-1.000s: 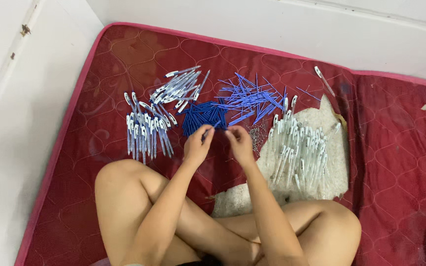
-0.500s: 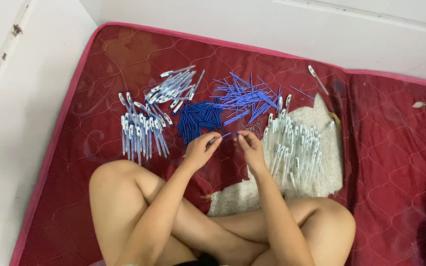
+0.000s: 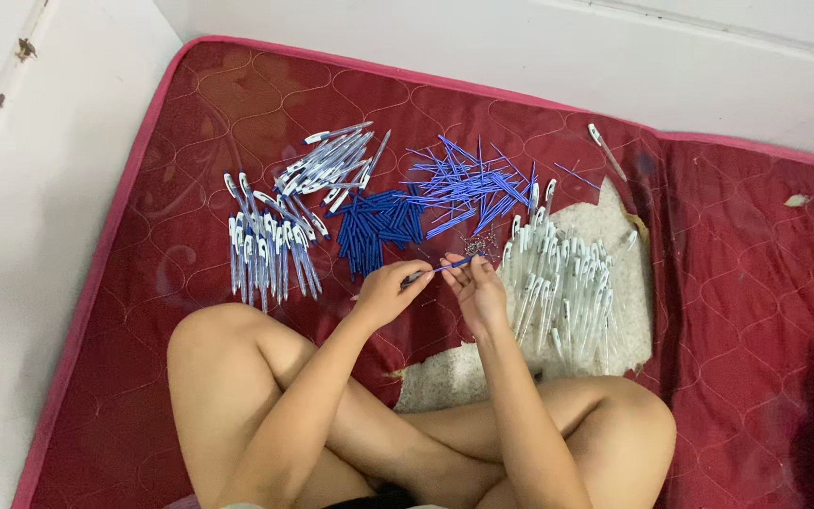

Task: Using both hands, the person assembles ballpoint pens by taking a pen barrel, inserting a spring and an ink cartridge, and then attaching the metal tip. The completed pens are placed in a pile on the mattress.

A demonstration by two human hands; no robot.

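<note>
Blue refill (image 3: 451,265), thin and straight, held level between both hands above the red mattress (image 3: 143,311), just in front of the crossed legs. Left hand (image 3: 386,292) closed, fingers pinched on the refill's near end, where a darker tip piece seems to sit; too small to tell for sure. Right hand (image 3: 476,290) half curled, fingertips pinched on the far end. Step in hand, by judgement: joining of refill and tip, one stage of pen assembly. Next move, as a judgement only: a straight push along the refill's axis with a steady pinch, since so thin a tube would bend under a sideways load.

Around the hands, sorted heaps on the mattress: dark blue short parts (image 3: 376,226) just beyond the left hand; loose blue refills (image 3: 468,181) farther back; small metal bits (image 3: 480,247), possibly springs, just past the fingertips; white pen barrels (image 3: 562,278) on a pale worn patch to the right; finished-looking white and blue pens (image 3: 266,247) in a row to the left, a second bundle (image 3: 336,162) behind. Single stray pen (image 3: 607,151) near the far edge.
</note>
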